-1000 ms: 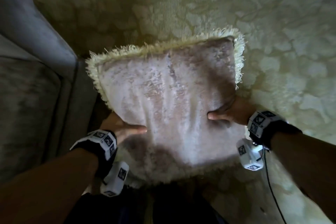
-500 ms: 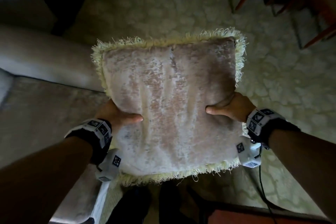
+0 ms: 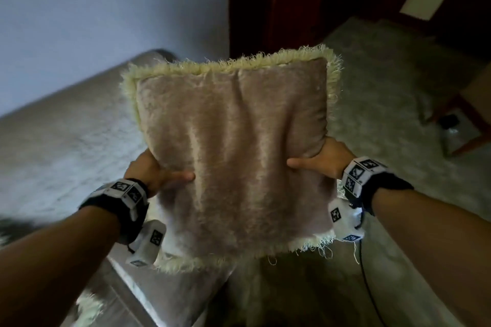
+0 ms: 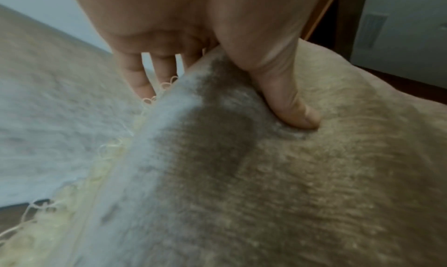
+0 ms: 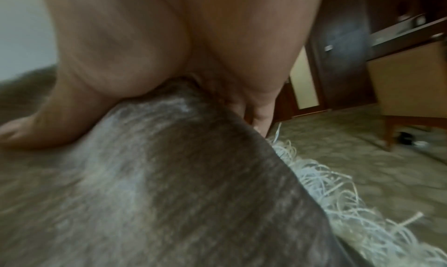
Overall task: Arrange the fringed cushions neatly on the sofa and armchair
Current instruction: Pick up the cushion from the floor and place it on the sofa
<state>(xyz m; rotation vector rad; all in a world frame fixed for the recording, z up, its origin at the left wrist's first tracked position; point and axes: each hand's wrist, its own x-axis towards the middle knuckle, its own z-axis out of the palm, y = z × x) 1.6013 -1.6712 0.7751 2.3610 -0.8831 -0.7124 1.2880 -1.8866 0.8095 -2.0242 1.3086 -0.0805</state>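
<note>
A square pinkish-beige velvet cushion with a cream fringe is held up in the air in front of me. My left hand grips its left edge, thumb pressed into the front face, fingers behind. My right hand grips the right edge the same way. In the left wrist view the thumb dents the cushion and the fingers lie behind the fringe. In the right wrist view the cushion fills the frame under the thumb. A grey-beige sofa lies to the left, below the cushion.
A pale wall stands behind the sofa. A dark wooden door or panel is at the back centre. Patterned carpet covers the floor on the right, where a wooden-legged chair stands. A cable hangs from my right wrist.
Both hands have lifted the cushion up and forward; the view has swung from the carpet up to the sofa, wall and door. The grip on both edges is unchanged.
</note>
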